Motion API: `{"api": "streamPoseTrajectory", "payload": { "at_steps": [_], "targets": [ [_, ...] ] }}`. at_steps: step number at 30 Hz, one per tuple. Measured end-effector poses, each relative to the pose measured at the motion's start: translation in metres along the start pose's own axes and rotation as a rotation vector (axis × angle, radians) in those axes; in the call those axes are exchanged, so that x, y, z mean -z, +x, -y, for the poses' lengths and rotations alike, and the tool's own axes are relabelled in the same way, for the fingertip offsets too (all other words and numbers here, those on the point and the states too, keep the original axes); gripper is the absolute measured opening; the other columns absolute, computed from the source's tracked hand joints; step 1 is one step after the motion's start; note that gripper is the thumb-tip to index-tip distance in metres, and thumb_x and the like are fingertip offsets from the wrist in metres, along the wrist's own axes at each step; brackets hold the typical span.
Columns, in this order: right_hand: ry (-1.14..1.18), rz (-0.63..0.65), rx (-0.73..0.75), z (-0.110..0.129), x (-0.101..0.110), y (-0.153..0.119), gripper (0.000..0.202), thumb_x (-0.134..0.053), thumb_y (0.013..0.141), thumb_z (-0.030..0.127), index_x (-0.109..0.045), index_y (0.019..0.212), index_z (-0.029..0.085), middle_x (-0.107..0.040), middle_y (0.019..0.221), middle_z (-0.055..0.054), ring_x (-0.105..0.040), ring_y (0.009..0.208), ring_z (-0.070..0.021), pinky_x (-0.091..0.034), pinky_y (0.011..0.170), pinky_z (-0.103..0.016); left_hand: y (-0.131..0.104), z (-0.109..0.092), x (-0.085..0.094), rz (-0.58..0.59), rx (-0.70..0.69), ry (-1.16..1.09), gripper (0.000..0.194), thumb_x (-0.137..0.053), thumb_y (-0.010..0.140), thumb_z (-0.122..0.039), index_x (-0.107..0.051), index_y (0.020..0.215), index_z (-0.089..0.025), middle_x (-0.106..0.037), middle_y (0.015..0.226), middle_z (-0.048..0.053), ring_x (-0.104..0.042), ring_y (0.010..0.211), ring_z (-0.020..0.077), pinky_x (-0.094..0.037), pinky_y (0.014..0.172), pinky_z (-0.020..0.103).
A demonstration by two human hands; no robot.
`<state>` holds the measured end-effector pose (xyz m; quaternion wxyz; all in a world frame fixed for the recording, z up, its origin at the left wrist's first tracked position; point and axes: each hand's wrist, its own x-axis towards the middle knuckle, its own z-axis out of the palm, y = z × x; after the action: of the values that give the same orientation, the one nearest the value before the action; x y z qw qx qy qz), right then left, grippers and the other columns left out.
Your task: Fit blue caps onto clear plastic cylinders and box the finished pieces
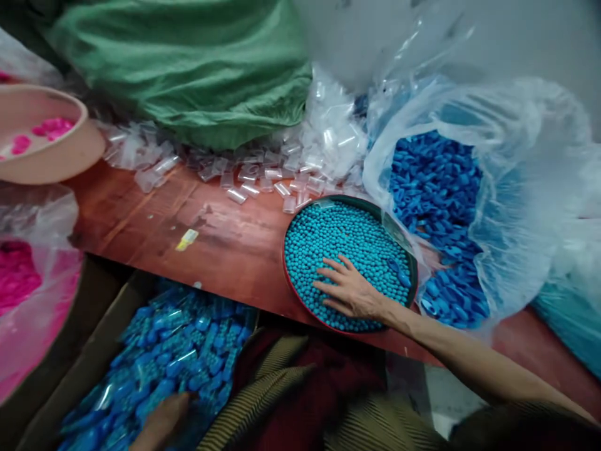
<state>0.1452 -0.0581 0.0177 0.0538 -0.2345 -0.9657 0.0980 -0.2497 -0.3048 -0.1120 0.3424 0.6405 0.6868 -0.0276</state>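
My right hand (350, 289) rests with its fingers spread on small turquoise beads (342, 235) that fill a round, dark-rimmed tray (287, 275). A couple of blue pieces (399, 272) lie on the beads at the tray's right side. At the lower left, my left hand (166, 416) is blurred over a box of blue, bead-filled clear items (192, 344); its fingers are smeared and anything in them cannot be made out. Right of the tray, a clear plastic bag (511, 188) lies open, showing many blue parts (436, 188).
Clear plastic tubes (282, 188) are scattered along the back of the red table (225, 250), below a green cloth sack (188, 69). A pale basin (51, 156) with pink pieces stands at the left, above a bag of pink parts (19, 275). A yellow-white scrap (186, 240) lies on the table.
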Motion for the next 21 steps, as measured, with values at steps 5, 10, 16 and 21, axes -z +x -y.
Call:
{"api": "streamPoseTrajectory", "payload": {
  "at_steps": [5,10,16,21],
  "targets": [
    [-0.037,0.109,-0.011,-0.020,-0.031,-0.019,0.044,-0.044,0.090,0.043,-0.050,0.130,0.025,-0.050,0.135,-0.012,-0.033,0.132,-0.0332,-0.024,0.104,-0.060,0.064,-0.064,0.105,-0.423,0.112,0.113,0.030,-0.039,0.076,-0.045,-0.064,0.076,-0.029,-0.071,0.068,0.004,-0.067,0.061,0.0268,-0.051,0.054,0.036],
    [-0.083,-0.031,-0.180,-0.048,-0.031,0.011,0.045,-0.049,0.088,0.042,-0.053,0.128,0.022,-0.053,0.130,-0.015,-0.036,0.128,-0.0340,-0.026,0.102,-0.059,0.152,-0.188,0.148,-0.599,-0.061,-0.153,0.047,-0.037,0.084,-0.043,-0.055,0.118,-0.015,-0.067,0.110,0.013,-0.066,0.094,0.0250,-0.050,0.085,0.037],
    [-0.079,-0.289,-0.353,-0.092,-0.001,0.056,0.037,-0.041,0.093,0.031,-0.054,0.126,0.021,-0.055,0.126,-0.013,-0.047,0.117,-0.0258,-0.031,0.101,-0.048,0.218,-0.249,0.143,-0.342,-0.030,-0.105,0.043,-0.041,0.084,-0.027,-0.049,0.124,-0.012,-0.064,0.114,0.016,-0.061,0.106,0.0289,-0.048,0.090,0.040],
    [-0.067,-0.228,-0.439,-0.130,0.000,0.088,0.042,-0.050,0.088,0.027,-0.049,0.129,0.016,-0.052,0.128,-0.015,-0.047,0.113,-0.0268,-0.043,0.087,-0.038,0.232,-0.241,0.153,-0.321,-0.037,-0.138,0.047,-0.037,0.082,-0.017,-0.048,0.128,-0.015,-0.065,0.114,0.012,-0.060,0.108,0.0282,-0.047,0.092,0.040]
  ]
}}
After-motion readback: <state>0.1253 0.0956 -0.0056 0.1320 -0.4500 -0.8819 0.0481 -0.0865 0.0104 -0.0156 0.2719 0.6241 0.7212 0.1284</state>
